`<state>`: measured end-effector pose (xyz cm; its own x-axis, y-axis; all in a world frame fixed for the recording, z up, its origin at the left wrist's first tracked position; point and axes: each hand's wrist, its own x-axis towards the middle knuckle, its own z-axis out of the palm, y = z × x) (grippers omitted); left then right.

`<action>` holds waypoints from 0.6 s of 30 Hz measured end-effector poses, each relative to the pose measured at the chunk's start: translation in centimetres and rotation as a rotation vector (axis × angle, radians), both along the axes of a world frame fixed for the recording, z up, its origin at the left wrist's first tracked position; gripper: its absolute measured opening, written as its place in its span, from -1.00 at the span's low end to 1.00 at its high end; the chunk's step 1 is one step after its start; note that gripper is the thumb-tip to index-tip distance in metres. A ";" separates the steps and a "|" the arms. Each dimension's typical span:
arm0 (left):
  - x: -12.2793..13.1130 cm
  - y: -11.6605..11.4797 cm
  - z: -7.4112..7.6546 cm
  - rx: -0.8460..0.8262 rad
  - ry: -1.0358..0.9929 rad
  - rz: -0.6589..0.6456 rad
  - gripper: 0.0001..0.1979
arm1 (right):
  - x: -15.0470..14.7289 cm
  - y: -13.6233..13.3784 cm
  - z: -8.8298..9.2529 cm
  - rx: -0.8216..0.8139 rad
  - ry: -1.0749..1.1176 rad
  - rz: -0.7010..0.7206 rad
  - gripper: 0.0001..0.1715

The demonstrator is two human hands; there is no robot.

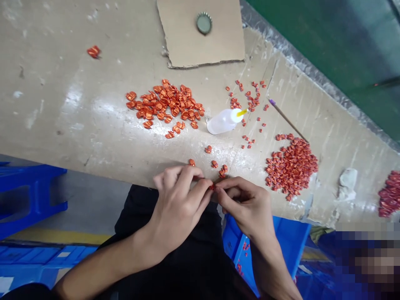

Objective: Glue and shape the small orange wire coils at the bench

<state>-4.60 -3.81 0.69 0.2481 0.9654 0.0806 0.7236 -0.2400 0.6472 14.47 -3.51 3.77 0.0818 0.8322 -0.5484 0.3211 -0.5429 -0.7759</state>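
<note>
At the table's near edge, my left hand (pixel 179 202) and my right hand (pixel 245 202) meet fingertip to fingertip. Both pinch a small red-orange piece (pixel 212 187), mostly covered by the fingers. Just beyond them lie several loose ribbed orange pieces (pixel 214 164). A pile of larger orange, hand-shaped pieces (pixel 168 102) spreads further out to the left. To the right is a heap of smaller red pieces (pixel 293 166). Between them a translucent white bottle (pixel 222 121) with a yellow tip lies or leans; which one, I cannot tell.
A cardboard sheet (pixel 200 48) bears a bottle cap (pixel 204 23). A thin purple-tipped stick (pixel 289 121) lies beside small scattered pieces (pixel 253 100). A white lump (pixel 348 183) sits at right. Below the table are a blue bin (pixel 287 237) and a blue stool (pixel 37 187). Another person is at lower right.
</note>
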 end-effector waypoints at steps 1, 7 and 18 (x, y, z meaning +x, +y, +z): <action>0.0 0.0 0.0 0.002 0.001 -0.001 -0.93 | 0.0 0.1 0.1 -0.019 0.008 -0.006 -0.71; -0.2 0.1 0.0 -0.024 -0.018 0.008 -0.93 | 0.5 0.9 -0.2 -0.042 0.106 0.041 -0.76; -0.3 0.2 0.0 -0.019 -0.030 -0.001 -0.95 | 0.8 0.5 -0.3 0.013 -0.006 0.133 -0.78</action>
<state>-4.86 -3.62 0.69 0.2464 0.9667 0.0697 0.7036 -0.2279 0.6731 15.28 -2.99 3.50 -0.0261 0.8428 -0.5375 0.3942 -0.4855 -0.7803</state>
